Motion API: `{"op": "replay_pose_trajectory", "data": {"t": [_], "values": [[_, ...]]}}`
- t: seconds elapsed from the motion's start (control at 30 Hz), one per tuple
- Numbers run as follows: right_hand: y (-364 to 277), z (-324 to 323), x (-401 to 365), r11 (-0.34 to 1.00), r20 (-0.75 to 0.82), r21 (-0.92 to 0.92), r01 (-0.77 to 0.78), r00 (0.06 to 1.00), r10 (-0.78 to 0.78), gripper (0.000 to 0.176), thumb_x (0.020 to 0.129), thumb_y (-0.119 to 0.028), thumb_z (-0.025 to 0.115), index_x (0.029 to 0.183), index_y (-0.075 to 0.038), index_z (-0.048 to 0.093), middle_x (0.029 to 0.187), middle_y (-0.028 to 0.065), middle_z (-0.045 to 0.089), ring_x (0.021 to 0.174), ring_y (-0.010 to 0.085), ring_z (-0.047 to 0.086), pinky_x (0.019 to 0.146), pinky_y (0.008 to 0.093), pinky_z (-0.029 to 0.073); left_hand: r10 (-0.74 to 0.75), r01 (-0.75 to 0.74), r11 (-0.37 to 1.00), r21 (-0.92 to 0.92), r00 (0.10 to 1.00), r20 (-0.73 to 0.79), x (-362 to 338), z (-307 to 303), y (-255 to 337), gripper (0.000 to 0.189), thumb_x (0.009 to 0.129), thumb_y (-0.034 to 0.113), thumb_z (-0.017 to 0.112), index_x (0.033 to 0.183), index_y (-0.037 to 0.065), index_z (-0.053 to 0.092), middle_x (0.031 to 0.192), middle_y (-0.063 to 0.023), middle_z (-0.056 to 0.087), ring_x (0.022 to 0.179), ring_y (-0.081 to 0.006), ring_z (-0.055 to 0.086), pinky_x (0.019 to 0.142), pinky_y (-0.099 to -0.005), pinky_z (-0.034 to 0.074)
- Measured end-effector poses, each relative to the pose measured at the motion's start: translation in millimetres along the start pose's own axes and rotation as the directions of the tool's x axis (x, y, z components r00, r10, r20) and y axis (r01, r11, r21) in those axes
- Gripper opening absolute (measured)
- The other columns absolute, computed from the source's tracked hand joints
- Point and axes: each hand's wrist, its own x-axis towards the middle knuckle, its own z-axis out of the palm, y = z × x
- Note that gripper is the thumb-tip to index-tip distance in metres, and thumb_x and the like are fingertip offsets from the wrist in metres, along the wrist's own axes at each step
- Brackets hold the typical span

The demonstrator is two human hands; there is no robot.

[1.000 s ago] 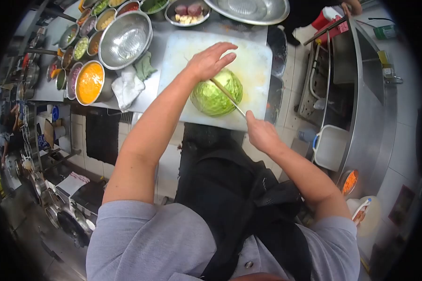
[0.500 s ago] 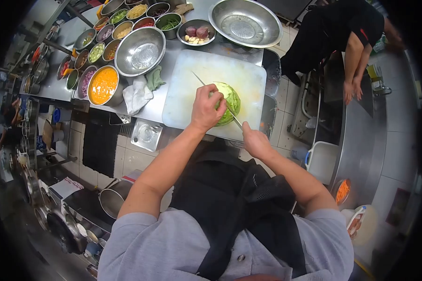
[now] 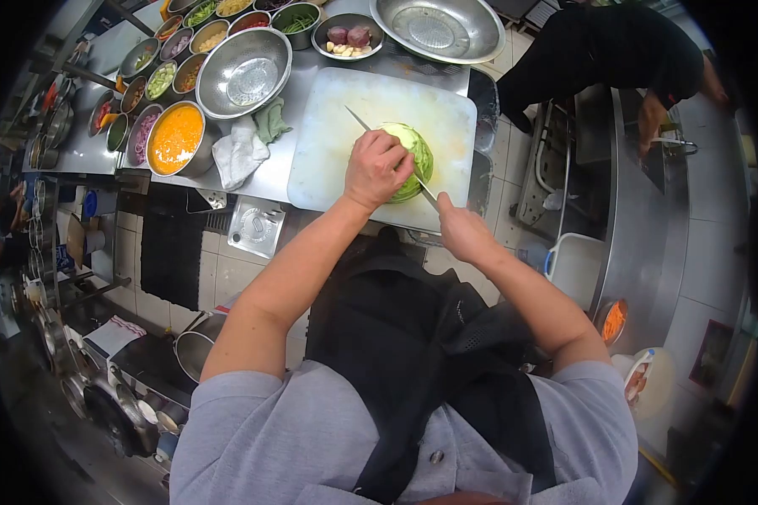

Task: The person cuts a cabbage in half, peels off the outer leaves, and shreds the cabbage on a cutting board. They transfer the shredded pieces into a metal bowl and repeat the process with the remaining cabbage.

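Head view: I am cutting the cabbage (image 3: 419, 158).
My left hand (image 3: 377, 168) is curled over the cabbage and holds it down on the cutting board (image 3: 337, 109). My right hand (image 3: 463, 233), nearer to my body, is closed around the knife (image 3: 359, 120), and its blade lies across the cabbage. I judge the cut is underway; pressing deeper needs my fingers away from the edge.

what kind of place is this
Probably a commercial kitchen: a steel counter lined with metal bowls of prepped ingredients, a cutting board where a knife splits a cabbage, and another person at a steel station nearby.
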Motion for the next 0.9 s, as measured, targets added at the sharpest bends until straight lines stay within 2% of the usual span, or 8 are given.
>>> {"op": "replay_pose_trajectory", "data": {"t": [0.13,0.37,0.57,0.73,0.9], "values": [[-20.7,-32.6,-7.0,0.999,0.057,-0.043,0.001,0.998,0.001,0.022,0.088,0.002,0.05,0.108,0.003,0.041,0.085,0.0313,0.07,0.085,0.0499,0.07,0.075,0.0588,0.054,0.017,-0.017,1.0,-0.005,1.0,-0.012,-4.4,-0.6,1.2,0.009,0.075,0.008,0.079,0.078,0.008,0.07,0.09,-0.0047,0.067,0.095,-0.0282,0.063,0.085,-0.0397,0.051],[-18.9,-52.4,-41.4,0.999,0.079,-0.052,-0.002,0.997,0.006,0.024,0.087,0.004,0.05,0.109,0.004,0.042,0.083,0.0316,0.069,0.083,0.0504,0.069,0.074,0.0599,0.052,-0.006,0.006,1.0,0.008,1.0,-0.017,-5.1,3.4,-1.6,0.01,0.074,0.009,0.079,0.078,0.007,0.07,0.091,-0.0057,0.067,0.095,-0.0289,0.063,0.085,-0.04,0.052],[-8.2,-50.1,-54.0,0.997,0.173,-0.064,-0.042,0.984,0.053,0.025,0.088,0.004,0.047,0.112,0.003,0.039,0.082,0.0326,0.066,0.082,0.0534,0.064,0.076,0.0622,0.048,-0.008,0.007,0.999,-0.033,1.0,-0.03,-3.1,2.4,-5.7,0.009,0.073,0.008,0.078,0.078,0.007,0.071,0.089,-0.0061,0.067,0.093,-0.0289,0.064,0.085,-0.0399,0.053],[1.5,-32.5,-28.9,0.998,0.127,-0.06,0.011,0.992,-0.003,0.024,0.088,0.004,0.049,0.11,0.004,0.041,0.081,0.0308,0.068,0.081,0.0505,0.068,0.072,0.0608,0.051,-0.047,0.046,0.999,-0.024,0.998,-0.039,-0.2,6.7,-9.2,0.009,0.073,0.007,0.078,0.078,0.007,0.07,0.089,-0.0059,0.068,0.093,-0.0289,0.064,0.083,-0.0392,0.053],[19.3,4.6,-18.0,1.0,0.027,0.011,0.014,1.0,-0.014,0.028,0.087,0.002,0.052,0.113,0.002,0.04,0.081,0.0299,0.068,0.081,0.0498,0.068,0.071,0.0602,0.052,0.003,-0.004,0.999,-0.049,1.0,-0.029,6.8,7.3,-7.8,0.008,0.073,0.005,0.076,0.077,0.008,0.069,0.089,-0.0063,0.066,0.089,-0.0287,0.063,0.081,-0.0397,0.053]]}}
